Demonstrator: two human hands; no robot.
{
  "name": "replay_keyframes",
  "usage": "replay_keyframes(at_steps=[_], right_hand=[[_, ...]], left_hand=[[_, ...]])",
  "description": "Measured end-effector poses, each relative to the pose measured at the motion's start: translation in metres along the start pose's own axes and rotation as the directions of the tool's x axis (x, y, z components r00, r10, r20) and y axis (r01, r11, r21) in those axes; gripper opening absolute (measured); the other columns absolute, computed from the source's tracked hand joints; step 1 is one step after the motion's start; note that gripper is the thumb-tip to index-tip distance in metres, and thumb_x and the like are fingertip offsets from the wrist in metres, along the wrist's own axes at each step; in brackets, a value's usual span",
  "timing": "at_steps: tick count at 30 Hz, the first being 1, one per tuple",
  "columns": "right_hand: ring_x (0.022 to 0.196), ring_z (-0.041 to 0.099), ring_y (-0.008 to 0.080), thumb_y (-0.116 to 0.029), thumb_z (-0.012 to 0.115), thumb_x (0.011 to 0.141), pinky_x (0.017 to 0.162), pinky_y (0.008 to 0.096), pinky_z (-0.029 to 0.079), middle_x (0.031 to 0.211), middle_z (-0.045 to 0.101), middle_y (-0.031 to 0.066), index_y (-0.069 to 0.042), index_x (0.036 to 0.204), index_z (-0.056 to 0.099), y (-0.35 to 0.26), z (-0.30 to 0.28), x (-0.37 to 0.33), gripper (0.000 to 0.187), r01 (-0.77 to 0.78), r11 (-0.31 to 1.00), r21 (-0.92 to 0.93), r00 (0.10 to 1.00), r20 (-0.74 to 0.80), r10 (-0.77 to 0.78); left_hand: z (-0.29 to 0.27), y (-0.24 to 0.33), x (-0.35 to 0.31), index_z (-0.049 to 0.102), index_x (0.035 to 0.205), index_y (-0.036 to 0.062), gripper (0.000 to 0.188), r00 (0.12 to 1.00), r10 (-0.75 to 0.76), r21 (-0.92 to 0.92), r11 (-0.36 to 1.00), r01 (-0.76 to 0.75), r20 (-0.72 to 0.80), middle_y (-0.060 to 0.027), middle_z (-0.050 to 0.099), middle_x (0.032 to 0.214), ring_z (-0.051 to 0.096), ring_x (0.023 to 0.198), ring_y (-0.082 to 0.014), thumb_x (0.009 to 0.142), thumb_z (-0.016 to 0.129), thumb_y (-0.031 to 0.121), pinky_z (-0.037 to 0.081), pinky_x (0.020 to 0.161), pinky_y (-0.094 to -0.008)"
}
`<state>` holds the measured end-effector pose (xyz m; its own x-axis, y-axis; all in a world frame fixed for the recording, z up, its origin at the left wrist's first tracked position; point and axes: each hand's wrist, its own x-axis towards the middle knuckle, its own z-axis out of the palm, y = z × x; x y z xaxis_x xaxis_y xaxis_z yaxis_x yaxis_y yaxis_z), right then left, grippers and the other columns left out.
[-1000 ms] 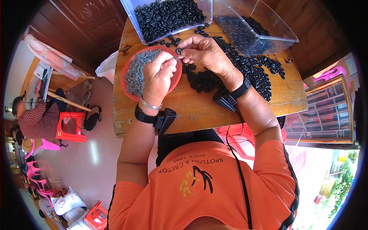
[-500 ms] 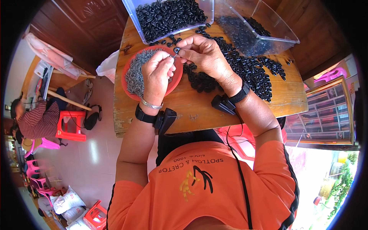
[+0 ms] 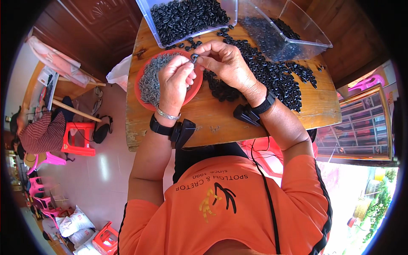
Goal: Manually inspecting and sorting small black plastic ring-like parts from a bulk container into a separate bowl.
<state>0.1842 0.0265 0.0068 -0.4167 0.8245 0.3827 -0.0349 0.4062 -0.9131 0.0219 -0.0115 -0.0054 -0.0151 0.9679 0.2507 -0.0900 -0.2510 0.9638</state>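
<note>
Over the bowl's right side, my two hands meet fingertip to fingertip. Between thumb and forefinger my right hand (image 3: 228,64) pinches a small black oval ring (image 3: 194,57) with a hole in it. My left hand (image 3: 174,81) is closed, its pinch touching the ring's lower side on a thin grey metal piece mostly hidden by the fingers. Below the left hand, an orange-red bowl (image 3: 138,87) is heaped with small grey metal pieces (image 3: 154,80), too fine to name for certain. Loose black rings (image 3: 272,76) lie spread on the wooden table (image 3: 208,123) beyond my right hand.
A clear plastic bin (image 3: 236,12) full of black rings stands at the far side; another clear bin (image 3: 306,44) sits to its right. Black devices are strapped to both wrists, and a cable runs down my shirt. At left, a person in stripes (image 3: 44,131) is near a red stool (image 3: 78,138).
The black ring and the fingertips around it have shifted very slightly left. Both hands keep their pinch, and the bowl and bins stay in place.
</note>
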Motion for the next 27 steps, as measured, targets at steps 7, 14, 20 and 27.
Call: replay_keyframes(at_steps=[7,14,20,27], right_hand=[[0.077,0.059,0.0055,-0.004,0.058,0.090,0.071,0.0204,0.049,0.085,0.064,0.0002,0.000,0.103,0.061,-0.0014,0.0022,-0.0013,0.014,-0.012,1.000,-0.008,1.000,0.009,0.012],[0.078,0.059,0.0051,-0.004,0.060,0.089,0.072,0.0205,0.050,0.085,0.064,-0.0002,-0.001,0.105,0.061,-0.0022,0.0005,-0.0014,0.016,0.009,1.000,-0.006,0.999,-0.045,-0.009],[0.080,0.059,0.0051,-0.004,0.060,0.089,0.074,0.0208,0.050,0.087,0.065,0.0002,-0.002,0.105,0.061,-0.0034,-0.0039,-0.0006,0.016,0.023,0.999,0.024,0.998,-0.058,-0.021],[0.081,0.058,0.0040,-0.002,0.060,0.088,0.073,0.0199,0.048,0.087,0.065,-0.0006,-0.001,0.103,0.063,-0.0004,0.0030,-0.0029,0.016,0.102,0.975,-0.199,0.995,-0.004,-0.105]], left_hand=[[0.0043,-0.0002,-0.0033,0.059,0.081,0.0004,0.013,0.997,0.083,0.108,0.991,-0.083,0.006,-0.0017,0.057,0.063,0.049,0.054,-0.0054,0.087,0.055,0.011,0.040,0.049,-0.0205],[-0.0015,0.0001,0.0003,0.060,0.082,0.0002,0.011,0.997,0.054,0.054,0.997,-0.051,-0.054,-0.0010,0.056,0.065,0.050,0.056,-0.0053,0.086,0.056,0.010,0.042,0.050,-0.0199],[-0.0013,0.0002,-0.0001,0.060,0.083,-0.0001,0.011,0.997,0.056,0.093,0.994,-0.051,-0.052,-0.0007,0.056,0.066,0.050,0.056,-0.0050,0.086,0.056,0.009,0.042,0.050,-0.0194],[-0.0006,-0.0004,-0.0004,0.059,0.081,-0.0002,0.011,0.996,0.075,0.089,0.993,-0.071,-0.038,-0.0006,0.056,0.065,0.049,0.055,-0.0048,0.086,0.056,0.009,0.041,0.049,-0.0194]])
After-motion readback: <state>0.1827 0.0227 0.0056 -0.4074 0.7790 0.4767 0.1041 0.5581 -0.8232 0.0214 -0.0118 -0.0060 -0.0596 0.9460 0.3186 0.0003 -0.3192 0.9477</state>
